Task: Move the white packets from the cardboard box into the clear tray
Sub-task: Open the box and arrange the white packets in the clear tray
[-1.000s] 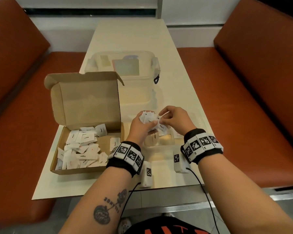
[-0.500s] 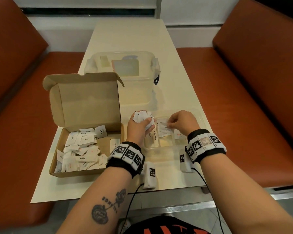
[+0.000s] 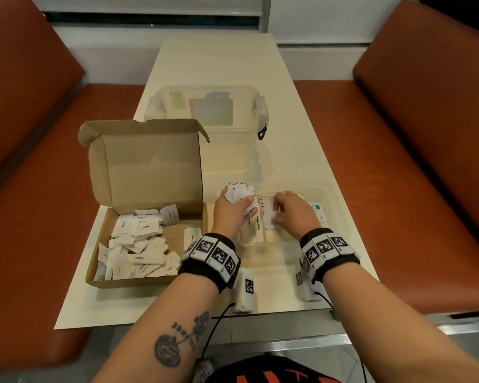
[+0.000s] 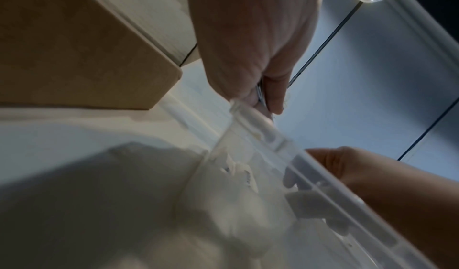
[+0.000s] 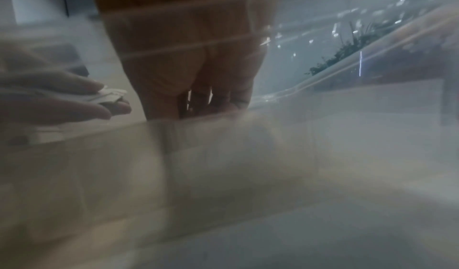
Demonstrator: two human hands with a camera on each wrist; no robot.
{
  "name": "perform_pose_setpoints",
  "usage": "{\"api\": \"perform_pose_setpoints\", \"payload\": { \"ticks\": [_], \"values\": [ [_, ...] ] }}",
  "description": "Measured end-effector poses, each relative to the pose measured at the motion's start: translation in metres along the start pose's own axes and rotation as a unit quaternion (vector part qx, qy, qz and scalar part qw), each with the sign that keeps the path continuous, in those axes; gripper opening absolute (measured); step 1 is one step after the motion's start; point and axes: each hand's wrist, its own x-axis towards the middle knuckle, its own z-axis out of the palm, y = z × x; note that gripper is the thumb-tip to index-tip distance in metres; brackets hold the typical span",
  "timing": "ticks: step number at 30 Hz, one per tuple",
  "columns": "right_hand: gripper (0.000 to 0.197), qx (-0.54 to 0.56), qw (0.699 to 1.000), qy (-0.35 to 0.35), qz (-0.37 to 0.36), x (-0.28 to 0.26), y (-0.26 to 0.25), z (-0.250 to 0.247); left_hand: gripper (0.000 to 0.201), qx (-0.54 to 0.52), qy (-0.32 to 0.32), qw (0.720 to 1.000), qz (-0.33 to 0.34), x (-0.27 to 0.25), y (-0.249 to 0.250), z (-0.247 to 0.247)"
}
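The open cardboard box (image 3: 147,172) stands at the table's left with several white packets (image 3: 138,244) loose in it. Just right of the box, my left hand (image 3: 230,214) grips a bunch of white packets (image 3: 239,193) above the tray's left end. The clear tray (image 3: 340,217) lies to the right, with a few packets (image 3: 257,225) lying in its left compartments. My right hand (image 3: 291,211) reaches down into the tray's middle, fingers curled on a white packet (image 3: 273,217) low in a compartment. The right wrist view shows this hand (image 5: 188,67) blurred through the tray wall (image 5: 323,96).
A clear lidded storage bin (image 3: 205,117) stands behind the box and tray. Orange bench seats (image 3: 398,175) flank the cream table (image 3: 288,78). The table's front edge runs just below my wrists.
My right hand took one packet from the bunch in my left hand, moved right and lowered it into the tray. The left hand stayed in place with its bunch.
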Motion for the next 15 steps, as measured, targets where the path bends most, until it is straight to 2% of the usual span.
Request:
{"api": "perform_pose_setpoints", "payload": {
  "ticks": [5,8,10,13,15],
  "values": [
    [0.003,-0.033,0.999,-0.004,-0.013,-0.0001,0.0009,0.004,0.047,0.003,-0.003,1.0,-0.004,0.0004,0.0,0.0002],
    [0.004,-0.031,0.999,-0.001,-0.008,0.0007,0.0018,0.0065,0.051,0.008,-0.005,1.0,-0.006,0.0,0.0007,0.0011],
    [0.004,-0.025,1.0,-0.002,-0.002,0.0011,0.0014,0.0073,0.047,0.005,-0.009,1.0,-0.009,0.0002,0.0013,0.001],
    [0.008,0.013,1.0,0.009,0.008,-0.0002,-0.0006,0.0055,0.038,0.011,-0.027,1.0,-0.011,-0.0007,0.0025,0.0003],
    [0.006,0.088,0.994,0.06,0.007,-0.0023,-0.0055,0.001,0.04,0.018,-0.041,0.999,-0.008,-0.0012,0.0033,-0.0007]
  ]
}}
